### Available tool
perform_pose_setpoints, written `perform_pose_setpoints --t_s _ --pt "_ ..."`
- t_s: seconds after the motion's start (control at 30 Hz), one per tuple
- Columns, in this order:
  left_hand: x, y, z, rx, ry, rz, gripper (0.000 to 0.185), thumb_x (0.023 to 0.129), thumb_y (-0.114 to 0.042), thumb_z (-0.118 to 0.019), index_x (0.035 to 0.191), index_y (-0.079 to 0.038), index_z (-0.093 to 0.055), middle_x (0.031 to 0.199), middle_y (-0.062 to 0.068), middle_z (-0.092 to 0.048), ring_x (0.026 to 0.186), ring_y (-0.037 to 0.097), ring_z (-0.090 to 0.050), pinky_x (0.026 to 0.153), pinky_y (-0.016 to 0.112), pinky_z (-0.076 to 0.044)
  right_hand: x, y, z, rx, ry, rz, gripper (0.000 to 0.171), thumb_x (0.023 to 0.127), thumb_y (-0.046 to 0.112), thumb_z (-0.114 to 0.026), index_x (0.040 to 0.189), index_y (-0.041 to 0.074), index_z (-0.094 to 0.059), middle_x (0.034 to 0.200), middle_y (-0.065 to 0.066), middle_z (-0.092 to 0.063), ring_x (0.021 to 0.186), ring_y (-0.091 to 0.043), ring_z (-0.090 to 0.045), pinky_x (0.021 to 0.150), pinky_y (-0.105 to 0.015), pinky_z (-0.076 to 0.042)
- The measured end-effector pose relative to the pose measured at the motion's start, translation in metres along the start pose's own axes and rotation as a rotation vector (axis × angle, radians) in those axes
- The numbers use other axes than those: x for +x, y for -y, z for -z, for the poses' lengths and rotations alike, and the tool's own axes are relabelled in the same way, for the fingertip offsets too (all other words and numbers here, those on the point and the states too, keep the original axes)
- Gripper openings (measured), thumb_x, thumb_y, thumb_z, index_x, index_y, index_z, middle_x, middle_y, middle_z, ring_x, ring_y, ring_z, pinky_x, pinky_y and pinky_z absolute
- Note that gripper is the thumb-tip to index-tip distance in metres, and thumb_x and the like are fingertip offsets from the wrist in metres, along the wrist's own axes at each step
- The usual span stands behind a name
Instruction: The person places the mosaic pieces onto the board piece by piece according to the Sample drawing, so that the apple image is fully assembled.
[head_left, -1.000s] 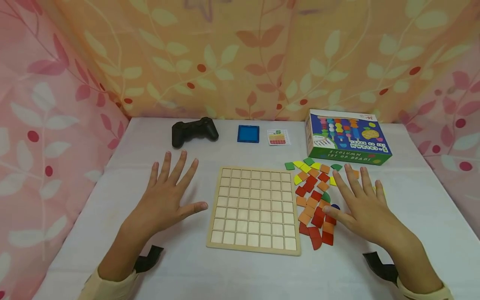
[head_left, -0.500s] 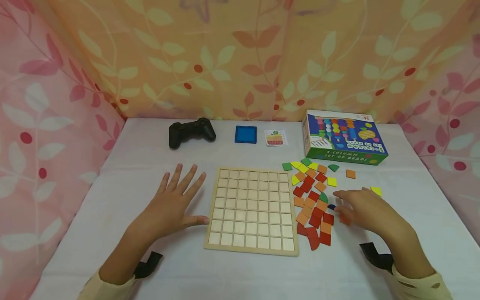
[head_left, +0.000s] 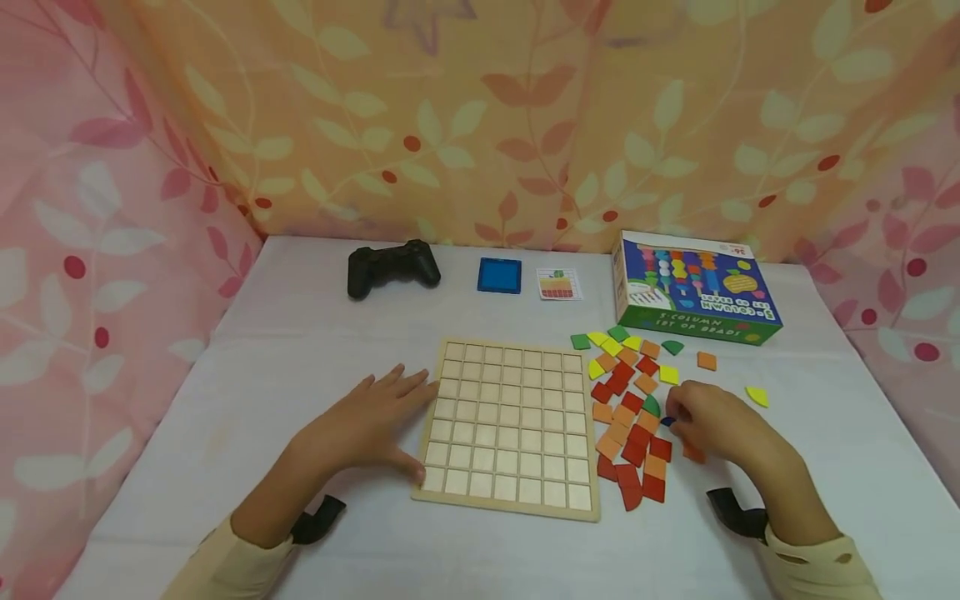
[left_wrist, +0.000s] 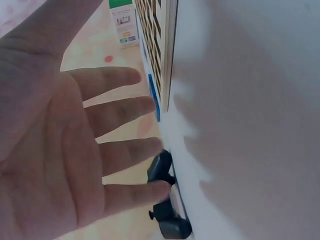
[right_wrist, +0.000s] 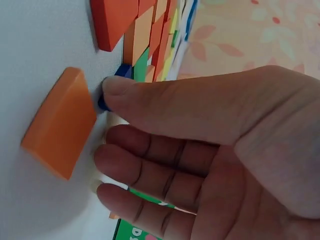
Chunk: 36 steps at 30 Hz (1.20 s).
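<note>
Right hand [head_left: 712, 425]: thumb and fingers closing narrowly on a small blue piece [right_wrist: 111, 86] lying at the tile pile's [head_left: 630, 408] edge, pinching it free. Left hand [head_left: 367, 425]: lying flat, fingers spread, steadying the empty grid board [head_left: 510, 425] by its left rim.

Head view looks from high up, forward and down at whole white table [head_left: 300, 350], curtain wall behind. Left wrist view sits very close under left hand [left_wrist: 60, 150], turned sideways (table runs up and down), looking past fingers to wooden grid board [left_wrist: 160, 45] and black game controller [left_wrist: 167, 210]; head view shows both too. Right wrist view, sideways too, is nearest: right hand [right_wrist: 220, 150] by colored tiles [right_wrist: 145, 30].
</note>
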<state>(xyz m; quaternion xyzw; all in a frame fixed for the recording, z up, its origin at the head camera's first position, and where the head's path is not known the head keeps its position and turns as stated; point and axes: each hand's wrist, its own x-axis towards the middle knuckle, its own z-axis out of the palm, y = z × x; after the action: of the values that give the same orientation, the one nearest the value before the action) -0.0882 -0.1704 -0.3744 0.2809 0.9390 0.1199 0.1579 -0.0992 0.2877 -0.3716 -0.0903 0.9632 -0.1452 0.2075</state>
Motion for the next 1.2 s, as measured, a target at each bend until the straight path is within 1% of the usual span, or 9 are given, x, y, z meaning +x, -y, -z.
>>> perform_pose_setpoints --t_s 0.13,0.2,0.3,0.47,0.6,0.77,0.93,1.1,1.2 --pt "0.001 -0.002 -0.002 -0.04 0.076 0.063 0.118 0.06 -0.062 -0.088 0.155 -0.012 -0.039 0.159 0.011 -0.034 0.147 0.041 -0.024 0.11 0.067 -0.024 0.002 0.003 -0.002 -0.002 0.004 -0.001 0.018 0.083 0.009 -0.08 0.088 0.009 -0.062 0.075 -0.002 -0.054 0.074 -0.02 -0.052 0.066 -0.036 -0.051" --pt "0.0 -0.004 -0.003 -0.057 0.085 0.073 0.119 0.059 -0.058 -0.091 0.155 -0.011 -0.039 0.16 0.012 -0.033 0.147 0.042 -0.024 0.11 0.067 -0.025 0.003 0.006 0.0 -0.011 0.003 0.006 0.02 0.083 0.01 -0.08 0.087 0.009 -0.061 0.073 -0.001 -0.053 0.071 -0.019 -0.051 0.063 -0.034 -0.05" --pt "-0.001 -0.006 -0.004 -0.06 0.072 0.064 0.117 0.061 -0.054 -0.092 0.155 -0.01 -0.039 0.16 0.014 -0.033 0.146 0.043 -0.024 0.109 0.067 -0.026 0.006 0.012 0.004 -0.01 -0.007 0.032 0.019 0.083 0.009 -0.079 0.088 0.01 -0.061 0.072 0.0 -0.054 0.07 -0.018 -0.051 0.063 -0.033 -0.049" --pt "-0.002 -0.007 -0.006 -0.047 0.066 0.058 0.113 0.065 -0.049 -0.092 0.155 -0.008 -0.038 0.159 0.016 -0.033 0.146 0.044 -0.023 0.109 0.066 -0.028 0.012 0.029 0.01 0.027 -0.054 0.147 0.012 0.084 0.003 -0.076 0.094 0.008 -0.069 0.08 0.002 -0.061 0.075 -0.017 -0.055 0.071 -0.038 -0.056" --pt "-0.003 -0.007 -0.005 -0.052 0.07 0.068 0.113 0.064 -0.047 -0.093 0.155 -0.007 -0.038 0.159 0.016 -0.032 0.146 0.045 -0.022 0.108 0.066 -0.028 0.02 0.049 0.015 0.056 -0.139 0.235 0.015 0.085 -0.002 -0.07 0.096 0.006 -0.075 0.089 -0.001 -0.066 0.081 -0.02 -0.058 0.076 -0.043 -0.057" --pt "-0.005 -0.007 -0.002 -0.062 0.073 0.079 0.112 0.066 -0.045 -0.093 0.155 -0.008 -0.036 0.16 0.016 -0.031 0.147 0.044 -0.021 0.108 0.067 -0.027 0.031 0.078 0.024 0.113 -0.234 0.338 0.016 0.087 -0.005 -0.066 0.098 0.004 -0.075 0.093 -0.005 -0.068 0.082 -0.021 -0.06 0.076 -0.041 -0.057" --pt "-0.005 -0.008 -0.003 -0.069 0.075 0.074 0.112 0.066 -0.045 -0.092 0.156 -0.008 -0.036 0.16 0.016 -0.031 0.147 0.044 -0.021 0.108 0.068 -0.028 0.047 0.108 0.024 0.219 -0.233 0.428 0.015 0.088 -0.005 -0.063 0.097 0.007 -0.066 0.088 -0.003 -0.062 0.077 -0.021 -0.056 0.069 -0.035 -0.053" --pt "-0.002 -0.012 -0.005 -0.076 0.075 0.068 0.112 0.066 -0.044 -0.092 0.156 -0.009 -0.036 0.16 0.016 -0.031 0.147 0.044 -0.021 0.108 0.068 -0.028 0.072 0.137 0.011 0.241 -0.191 0.515 0.014 0.09 -0.004 -0.062 0.099 0.005 -0.067 0.086 -0.002 -0.063 0.078 -0.02 -0.056 0.07 -0.034 -0.051" --pt "-0.002 -0.013 -0.006 -0.073 0.074 0.074 0.111 0.066 -0.045 -0.092 0.156 -0.009 -0.037 0.16 0.016 -0.031 0.147 0.043 -0.021 0.107 0.067 -0.028 0.086 0.153 -0.001 0.243 -0.158 0.523 0.012 0.089 -0.002 -0.064 0.099 0.003 -0.069 0.084 -0.002 -0.063 0.078 -0.02 -0.056 0.072 -0.034 -0.051"
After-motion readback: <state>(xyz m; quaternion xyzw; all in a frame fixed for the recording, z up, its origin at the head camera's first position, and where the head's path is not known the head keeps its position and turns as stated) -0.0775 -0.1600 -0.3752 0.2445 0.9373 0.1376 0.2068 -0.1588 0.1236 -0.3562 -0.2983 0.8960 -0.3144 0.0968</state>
